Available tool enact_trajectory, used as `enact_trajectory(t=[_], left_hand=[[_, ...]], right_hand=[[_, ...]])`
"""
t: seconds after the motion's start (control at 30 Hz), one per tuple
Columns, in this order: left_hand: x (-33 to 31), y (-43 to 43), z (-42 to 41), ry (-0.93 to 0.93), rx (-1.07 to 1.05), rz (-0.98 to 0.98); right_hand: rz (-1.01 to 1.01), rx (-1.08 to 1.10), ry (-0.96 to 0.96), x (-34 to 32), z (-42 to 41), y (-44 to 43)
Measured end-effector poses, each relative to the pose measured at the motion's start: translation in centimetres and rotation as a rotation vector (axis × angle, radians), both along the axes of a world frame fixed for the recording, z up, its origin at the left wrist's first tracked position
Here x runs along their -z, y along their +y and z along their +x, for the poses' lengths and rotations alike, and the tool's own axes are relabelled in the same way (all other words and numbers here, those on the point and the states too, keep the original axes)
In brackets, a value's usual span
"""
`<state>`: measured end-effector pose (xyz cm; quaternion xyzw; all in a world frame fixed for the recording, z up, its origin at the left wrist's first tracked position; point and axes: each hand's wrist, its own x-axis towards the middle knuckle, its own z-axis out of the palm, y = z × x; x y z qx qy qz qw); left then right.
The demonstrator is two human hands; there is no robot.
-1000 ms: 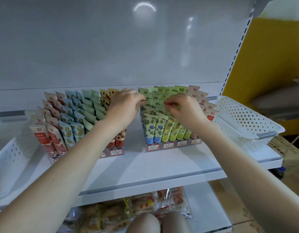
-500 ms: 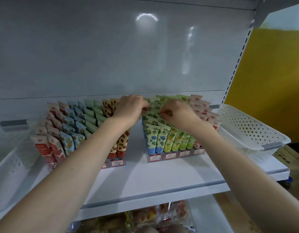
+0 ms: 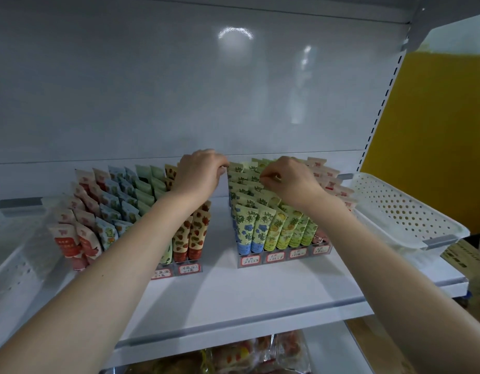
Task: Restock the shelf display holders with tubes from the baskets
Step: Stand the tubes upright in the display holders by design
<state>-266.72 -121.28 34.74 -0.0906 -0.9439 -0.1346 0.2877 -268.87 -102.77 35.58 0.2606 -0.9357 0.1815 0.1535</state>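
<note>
A white basket (image 3: 406, 211) sits just right of the right holder (image 3: 284, 257). The holder's tubes (image 3: 260, 228) stand tall in rows, caps down, flat ends up. Over its back rows the right hand (image 3: 290, 179) pinches a tube top. The left hand (image 3: 198, 176) curls at its back left corner; I cannot tell if it grips.

2 forearms (image 3: 125, 265) bare to frame edge; left grip (image 3: 198, 174), right grip (image 3: 290, 182) bare too.
</note>
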Motion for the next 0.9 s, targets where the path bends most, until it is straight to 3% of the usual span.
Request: enact_trajectory(t=[0.5,0.7,0.9], left_hand=[[0.2,0.7,-1.9,-0.044,0.040,-0.089],[-0.7,-0.1,-2.8,-0.007,0.019,-0.042],[-1.0,0.0,-3.4,-0.118,0.002,-0.105]], right_hand=[[0.088,-0.006,0.020,-0.4,-0.5,-1.0],[-0.053,0.039,-0.039,-0.8,-0.9,-1.3],[-0.002,0.050,-0.047,-0.7,-1.3,-1.4]])
